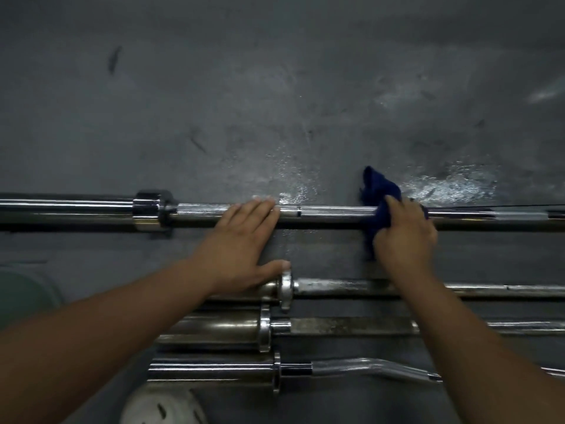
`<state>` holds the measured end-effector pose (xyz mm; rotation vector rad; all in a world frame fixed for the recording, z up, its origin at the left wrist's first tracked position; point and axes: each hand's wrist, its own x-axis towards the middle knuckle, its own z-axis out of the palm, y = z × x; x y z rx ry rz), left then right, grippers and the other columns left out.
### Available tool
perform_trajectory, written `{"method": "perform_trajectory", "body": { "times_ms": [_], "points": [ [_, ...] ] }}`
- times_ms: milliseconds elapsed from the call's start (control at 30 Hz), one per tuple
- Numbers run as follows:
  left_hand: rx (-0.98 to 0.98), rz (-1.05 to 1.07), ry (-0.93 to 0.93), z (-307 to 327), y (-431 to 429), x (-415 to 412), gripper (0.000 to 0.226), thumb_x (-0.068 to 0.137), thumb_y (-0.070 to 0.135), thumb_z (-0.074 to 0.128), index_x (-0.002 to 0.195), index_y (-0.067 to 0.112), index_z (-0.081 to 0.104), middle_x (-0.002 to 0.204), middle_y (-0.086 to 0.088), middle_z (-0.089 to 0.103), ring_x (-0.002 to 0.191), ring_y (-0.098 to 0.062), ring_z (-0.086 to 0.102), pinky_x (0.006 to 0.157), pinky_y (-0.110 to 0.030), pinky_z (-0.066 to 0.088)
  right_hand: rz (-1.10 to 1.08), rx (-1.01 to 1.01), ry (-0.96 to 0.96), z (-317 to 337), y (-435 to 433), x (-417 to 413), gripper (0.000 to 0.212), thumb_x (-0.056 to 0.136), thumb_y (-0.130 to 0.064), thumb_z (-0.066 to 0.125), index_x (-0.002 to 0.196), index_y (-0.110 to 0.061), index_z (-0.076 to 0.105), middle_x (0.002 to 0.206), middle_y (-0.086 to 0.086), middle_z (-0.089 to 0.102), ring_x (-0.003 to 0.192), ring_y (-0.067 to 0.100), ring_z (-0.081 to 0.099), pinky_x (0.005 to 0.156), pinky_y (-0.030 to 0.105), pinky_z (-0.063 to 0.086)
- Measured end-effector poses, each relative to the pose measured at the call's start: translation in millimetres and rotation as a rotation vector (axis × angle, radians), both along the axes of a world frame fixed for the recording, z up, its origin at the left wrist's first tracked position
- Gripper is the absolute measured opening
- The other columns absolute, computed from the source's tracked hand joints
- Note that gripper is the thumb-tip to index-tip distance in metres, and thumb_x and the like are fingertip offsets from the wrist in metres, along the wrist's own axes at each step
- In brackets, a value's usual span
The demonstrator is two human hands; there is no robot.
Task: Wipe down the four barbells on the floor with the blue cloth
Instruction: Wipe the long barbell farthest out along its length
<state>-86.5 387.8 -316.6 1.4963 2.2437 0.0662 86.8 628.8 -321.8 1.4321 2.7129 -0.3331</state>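
Wiping the far bar (321, 214), I am gripping the cloth (379, 191) round its shaft with my right hand (403, 234), left hand (241, 240) resting flat-fingered on it; three nearer bars (351, 326) are seemingly awaiting theirs.

no legible text, labels or numbers

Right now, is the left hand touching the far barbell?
Touching. Head view: the left hand lays straight fingers across the far barbell, no gap showing. The right hand grips the blue cloth on the same bar.
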Motion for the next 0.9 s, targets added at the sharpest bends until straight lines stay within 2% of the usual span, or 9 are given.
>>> {"method": "perform_trajectory", "body": {
  "times_ms": [67, 133, 167, 233, 333, 433, 567, 700, 900],
  "points": [
    [0.001, 0.008, 0.004, -1, 1, 3, 0.103, 0.082, 0.085, 0.016, 0.159, 0.018, 0.002, 0.167, -0.003, -0.002, 0.153, -0.021, -0.005, 0.123, -0.044, -0.001, 0.139, -0.043, 0.022, 0, -47, -26, 0.074, 0.066, -0.017, 0.043, 0.14, -0.018, 0.049, 0.152, 0.01, 0.04, 0.141, 0.03, 0.034, 0.111, 0.051, 0.03],
    [0.007, 0.016, 0.007, -2, 1, 5, 0.102, 0.083, 0.084, 0.018, 0.159, 0.017, 0.0, 0.167, -0.003, -0.003, 0.152, -0.02, -0.006, 0.123, -0.044, -0.002, 0.353, -0.123, 0.032, 1, -87, -44, 0.073, 0.075, -0.011, 0.049, 0.146, -0.023, 0.042, 0.158, 0.004, 0.03, 0.146, 0.025, 0.025, 0.116, 0.048, 0.024],
    [0.016, 0.014, 0.008, -3, 1, 4, 0.101, 0.084, 0.083, 0.019, 0.159, 0.018, -0.001, 0.167, -0.002, -0.004, 0.152, -0.02, -0.007, 0.123, -0.043, -0.003, 0.44, -0.146, 0.031, 4, -91, -48, 0.074, 0.077, -0.009, 0.052, 0.148, -0.024, 0.039, 0.159, 0.003, 0.029, 0.146, 0.024, 0.025, 0.117, 0.047, 0.023],
    [0.027, -0.005, 0.005, -3, -1, 0, 0.099, 0.087, 0.082, 0.02, 0.159, 0.019, -0.003, 0.167, 0.0, -0.007, 0.152, -0.018, -0.009, 0.123, -0.041, -0.005, 0.544, -0.091, 0.028, 4, -66, -45, 0.075, 0.074, -0.008, 0.055, 0.146, -0.023, 0.042, 0.152, 0.005, 0.041, 0.137, 0.026, 0.041, 0.111, 0.046, 0.034],
    [0.012, -0.041, -0.011, -2, -5, -5, 0.096, 0.089, 0.081, 0.022, 0.158, 0.02, -0.008, 0.166, 0.002, -0.012, 0.151, -0.015, -0.013, 0.123, -0.039, -0.007, 0.341, 0.013, 0.066, 0, -17, -18, 0.066, 0.071, -0.014, 0.049, 0.136, -0.016, 0.054, 0.127, 0.011, 0.061, 0.109, 0.034, 0.057, 0.095, 0.042, 0.045],
    [0.019, -0.035, -0.014, -1, -6, -3, 0.098, 0.088, 0.081, 0.022, 0.158, 0.02, -0.007, 0.166, 0.001, -0.011, 0.152, -0.016, -0.012, 0.123, -0.039, -0.007, 0.178, 0.01, 0.154, -2, -29, -20, 0.051, 0.076, -0.014, 0.053, 0.126, -0.008, 0.062, 0.118, 0.017, 0.063, 0.108, 0.036, 0.056, 0.098, 0.041, 0.042],
    [0.007, -0.01, -0.024, 2, -4, 1, 0.098, 0.087, 0.082, 0.023, 0.158, 0.02, -0.006, 0.166, 0.003, -0.011, 0.151, -0.015, -0.011, 0.123, -0.039, -0.007, 0.262, -0.056, 0.165, 4, -45, -44, 0.043, 0.073, -0.009, 0.068, 0.116, -0.015, 0.067, 0.108, 0.006, 0.069, 0.101, 0.03, 0.061, 0.095, 0.042, 0.043],
    [-0.017, -0.039, -0.052, 5, -10, -4, 0.098, 0.084, 0.082, 0.019, 0.158, 0.022, -0.005, 0.166, 0.005, -0.01, 0.152, -0.014, -0.01, 0.124, -0.039, -0.001, 0.346, -0.096, 0.113, 9, -35, -31, 0.049, 0.078, -0.002, 0.066, 0.124, -0.017, 0.064, 0.114, 0.005, 0.067, 0.105, 0.029, 0.06, 0.096, 0.041, 0.043],
    [-0.067, -0.034, -0.063, 22, -35, 7, 0.098, 0.083, 0.083, 0.018, 0.158, 0.023, -0.004, 0.166, 0.004, -0.009, 0.152, -0.014, -0.009, 0.124, -0.04, -0.001, 0.313, -0.207, 0.032, 22, -45, -14, 0.061, 0.079, 0.01, 0.055, 0.131, -0.021, 0.061, 0.124, 0.004, 0.064, 0.113, 0.026, 0.057, 0.094, 0.033, 0.044]
  ]
}}
